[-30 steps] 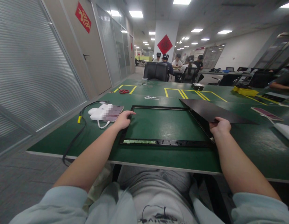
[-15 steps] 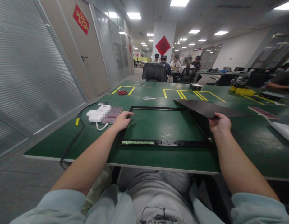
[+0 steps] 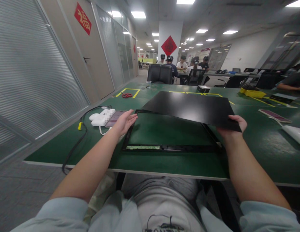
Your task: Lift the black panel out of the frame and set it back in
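Through the head camera I am having the right hand grasp a black panel by its near right corner, the thumb pressing on the upper face and the rest of the hand lying partly hidden below. My left hand is holding nothing; its fingers are extending loosely by the far left corner of a black frame, and I cannot tell whether they are touching it. The panel is slanting above the frame's far right part, covering much of its far side. The frame is lying flat on the green counter, a pale green strip running along the left of its near rail. Beyond the left hand, a phone and a white device are resting side by side. Farther off, red scissors are lying near a clear cup. To the right, another phone is lying well apart from the frame.
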Demonstrator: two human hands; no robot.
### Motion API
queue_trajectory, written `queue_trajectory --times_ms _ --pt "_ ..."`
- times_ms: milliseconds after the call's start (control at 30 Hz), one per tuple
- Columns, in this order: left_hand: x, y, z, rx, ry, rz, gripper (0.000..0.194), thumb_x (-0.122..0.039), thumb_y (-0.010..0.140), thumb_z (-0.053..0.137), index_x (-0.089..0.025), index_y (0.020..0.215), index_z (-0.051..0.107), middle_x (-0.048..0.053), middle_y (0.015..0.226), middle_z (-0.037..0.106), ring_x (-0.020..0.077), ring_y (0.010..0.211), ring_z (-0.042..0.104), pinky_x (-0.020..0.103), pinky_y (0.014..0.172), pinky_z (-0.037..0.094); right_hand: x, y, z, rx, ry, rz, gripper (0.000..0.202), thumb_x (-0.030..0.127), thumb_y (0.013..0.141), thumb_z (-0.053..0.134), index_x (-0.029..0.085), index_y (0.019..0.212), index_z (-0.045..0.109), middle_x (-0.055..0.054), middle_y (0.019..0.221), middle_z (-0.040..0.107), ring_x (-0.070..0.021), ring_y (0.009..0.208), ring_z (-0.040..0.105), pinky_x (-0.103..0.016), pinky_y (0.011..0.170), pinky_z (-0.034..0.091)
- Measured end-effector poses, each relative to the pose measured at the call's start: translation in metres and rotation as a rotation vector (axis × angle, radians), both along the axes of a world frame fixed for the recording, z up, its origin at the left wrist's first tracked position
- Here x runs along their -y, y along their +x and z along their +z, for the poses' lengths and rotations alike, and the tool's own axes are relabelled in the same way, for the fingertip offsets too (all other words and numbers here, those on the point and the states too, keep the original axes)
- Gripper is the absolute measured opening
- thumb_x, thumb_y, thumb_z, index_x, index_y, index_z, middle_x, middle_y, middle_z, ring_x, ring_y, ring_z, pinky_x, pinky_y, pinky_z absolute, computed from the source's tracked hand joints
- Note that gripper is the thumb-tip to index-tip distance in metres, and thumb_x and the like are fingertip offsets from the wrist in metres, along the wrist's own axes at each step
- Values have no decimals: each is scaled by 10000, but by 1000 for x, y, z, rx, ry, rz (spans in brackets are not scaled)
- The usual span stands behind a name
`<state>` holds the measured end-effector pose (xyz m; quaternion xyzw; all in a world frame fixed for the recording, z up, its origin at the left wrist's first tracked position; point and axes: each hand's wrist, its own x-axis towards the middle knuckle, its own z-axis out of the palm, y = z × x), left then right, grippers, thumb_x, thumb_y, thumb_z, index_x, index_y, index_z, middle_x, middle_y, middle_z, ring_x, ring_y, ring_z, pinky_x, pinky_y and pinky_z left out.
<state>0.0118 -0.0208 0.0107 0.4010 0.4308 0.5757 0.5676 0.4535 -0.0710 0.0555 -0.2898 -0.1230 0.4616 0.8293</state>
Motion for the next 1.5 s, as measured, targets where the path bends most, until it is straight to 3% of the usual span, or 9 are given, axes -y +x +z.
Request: queue_trajectory --times_ms 167,333,500,667,833,1000,1167,1333,1500 --pt "10 -1 12 23 -28 -165 409 -577 840 675 -199 986 726 144 1045 773 336 1127 714 454 960 596 6 0 2 55 9 140 421 165 557 505 201 942 670 -39 757 699 -231 673 684 -425 693 613" --pt "14 2 13 -102 -24 -197 398 -247 665 797 -180 1056 773 84 960 798 283 873 758 362 720 612 2 1 0 127 -174 168 345 159 565 506 188 871 663 -45 658 679 -278 724 721 -484 758 617" --pt "11 -1 12 -61 -7 -151 412 -188 659 801 -144 1067 770 79 903 799 207 706 726 270 583 545 -5 15 -14 426 -317 332 192 197 600 613 240 785 643 -62 677 704 -317 836 749 -488 795 628" --pt "10 -6 14 -3 68 -140 524 -172 618 848 -152 1129 739 68 921 805 232 795 755 290 670 581 -4 23 -24 731 -259 508 304 231 620 693 271 921 704 -60 891 785 -343 978 750 -494 845 627" --pt "10 -4 11 -11 222 -98 578 -186 601 886 -204 1150 707 46 1049 811 270 997 756 381 900 596 -5 17 -30 830 -199 430 523 179 581 754 281 1093 706 -37 1020 798 -322 992 751 -471 856 621" --pt "8 0 5 -58 321 -55 624 -224 595 915 -227 1166 664 33 1085 806 282 1113 726 423 1026 545 -9 16 -36 822 -165 346 500 154 588 777 310 1057 707 -20 1053 795 -307 1043 740 -474 924 603" --pt "12 4 4 -82 281 -88 552 -218 566 921 -232 1041 639 8 992 805 256 986 750 408 960 575 -12 20 -37 812 -257 322 438 169 624 750 323 1032 703 -34 1044 794 -306 993 745 -472 864 618" --pt "16 7 3 -108 176 -123 554 -191 532 914 -220 999 618 1 974 794 247 948 757 402 925 592 -11 17 -35 763 -528 473 410 128 639 720 268 1023 685 -66 887 786 -302 802 754 -478 718 632" --pt "12 7 -4 -189 37 -140 559 -266 541 922 -192 1005 618 41 941 790 275 896 767 455 888 604 -10 12 -34 737 -604 551 405 124 700 682 243 1087 686 -79 839 776 -280 715 746 -453 666 634"
